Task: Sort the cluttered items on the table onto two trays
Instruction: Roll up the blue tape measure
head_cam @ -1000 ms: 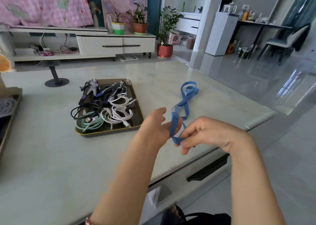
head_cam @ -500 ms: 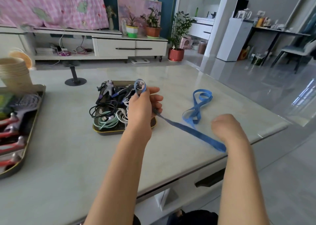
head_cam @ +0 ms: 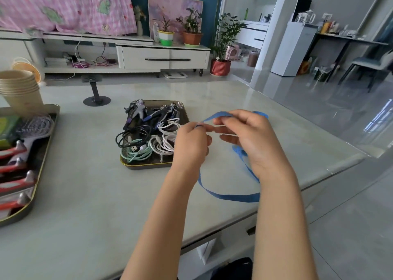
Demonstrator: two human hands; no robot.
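A flat, narrow blue strap hangs above the bench, just right of the cable tray, its slack looping onto the surface. The left hand and right hand both pinch its upper part between curled fingers.

Bare left hand and right hand, forearms bare.

Table: fills the lower and middle frame.
Tray: centre, on the table; cables in its near part, figures in its far part.
Second tray: left edge; brush inside, cups at its far end.
Stand: behind and between the trays.
Strap: right of the centre tray, looping on the table and up to the left hand and right hand, which pinch it.
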